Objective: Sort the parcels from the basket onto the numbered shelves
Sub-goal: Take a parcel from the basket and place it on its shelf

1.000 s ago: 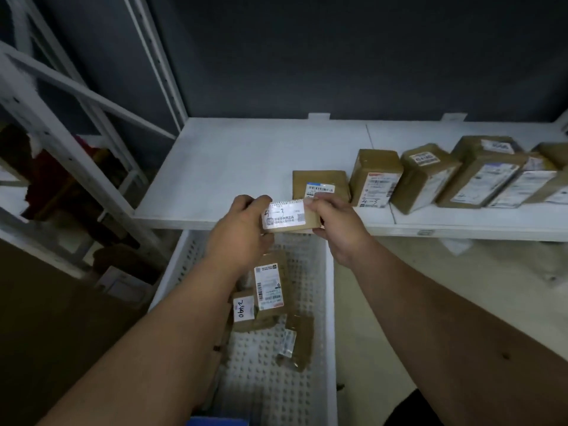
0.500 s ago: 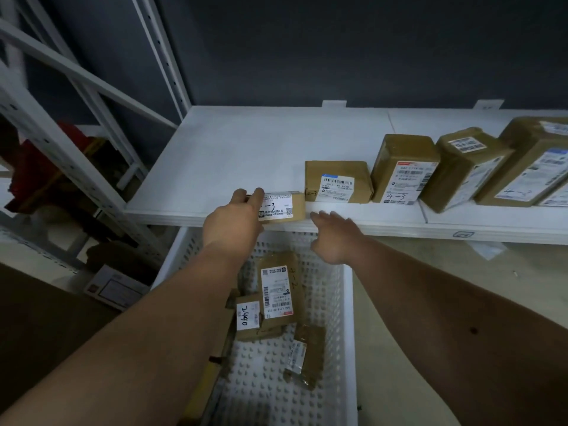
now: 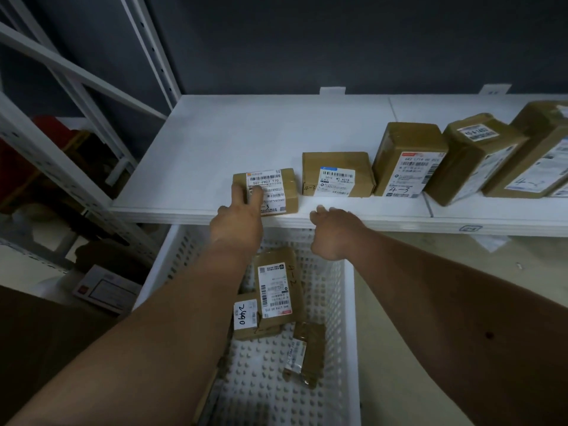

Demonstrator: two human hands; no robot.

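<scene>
A small brown parcel (image 3: 276, 189) marked 4-3 lies flat on the white shelf (image 3: 233, 139) near its front edge. My left hand (image 3: 238, 216) touches its near left side with two straight fingers. My right hand (image 3: 333, 229) hovers at the shelf's front edge with loosely curled fingers and holds nothing. To the right stands a row of brown parcels: a flat one (image 3: 336, 175), an upright one marked 4-3 (image 3: 408, 161), and bigger ones (image 3: 479, 158). Below the shelf, the white perforated basket (image 3: 347, 318) holds three parcels, the largest (image 3: 278, 284) marked 4-2.
White rack uprights and a diagonal brace (image 3: 92, 84) rise at the left. A white and red box (image 3: 106, 289) lies on the floor left of the basket. A dark wall backs the shelf. Pale floor (image 3: 430, 272) shows right of the basket.
The small parcel went from both hands onto the shelf and now lies flat, label up. My right hand let go and drew back; my left fingers straightened on it.
</scene>
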